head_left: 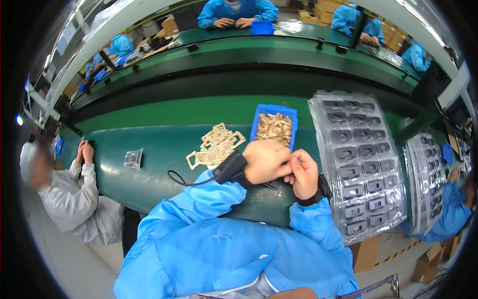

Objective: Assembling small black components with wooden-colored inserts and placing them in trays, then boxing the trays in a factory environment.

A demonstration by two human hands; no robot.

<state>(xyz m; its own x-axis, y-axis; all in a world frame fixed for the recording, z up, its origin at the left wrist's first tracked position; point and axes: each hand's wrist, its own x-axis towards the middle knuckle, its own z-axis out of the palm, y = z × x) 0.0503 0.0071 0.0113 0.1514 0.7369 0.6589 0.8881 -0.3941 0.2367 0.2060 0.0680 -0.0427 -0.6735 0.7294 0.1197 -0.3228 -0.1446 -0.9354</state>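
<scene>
My left hand [266, 162] is closed, its fingertips bent down in front of the blue bin [295, 119]. Pressed close beside it, my right hand [303, 173] pinches with thumb and forefinger. Whatever the fingers hold is hidden or too small to name. Under the hands, a dark flat part [273, 185] partly shows on the green table. Many small tan pieces [274, 127] fill the bin just beyond my hands. A loose pile of thin beige rectangular frames [217, 145] lies left of the bin, near my left wrist.
To the right lies a clear plastic tray [362, 164] with rows of dark grey housings; a similar tray [424, 174] is farther right. A small clear bag [133, 159] rests at the left. One person [74, 194] sits left, and others work across the bench and at far right.
</scene>
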